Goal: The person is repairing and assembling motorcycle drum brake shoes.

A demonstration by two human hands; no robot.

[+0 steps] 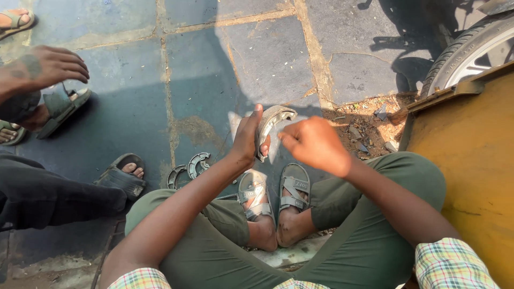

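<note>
One curved brake shoe (pixel 270 126) stands gripped in the left hand (pixel 247 140), arching up-right; right hand (pixel 313 143) loosely curled.

Two curved brake shoes (pixel 188 169) lie on the stone paving (pixel 134 107) at nine o'clock; a tyre (pixel 465 49) stands at two o'clock.

Dull metal, worn stone, soft cloth

The curved brake shoe (pixel 271 124) in the left hand (pixel 247 140) looks like bare metal, matt grey and scuffed, its lining face rough; two more shoes (pixel 188 168) on the ground show the same dull metal. The paving slabs (pixel 134 107) are matt stone, stained, with gritty joints. Trousers (pixel 375 235) are smooth green cloth, sandals (pixel 274 194) have woven grey straps. Far right, the tyre (pixel 460 45) is ribbed black rubber; the yellow panel (pixel 471 176) wears flat, scratched paint.
</note>
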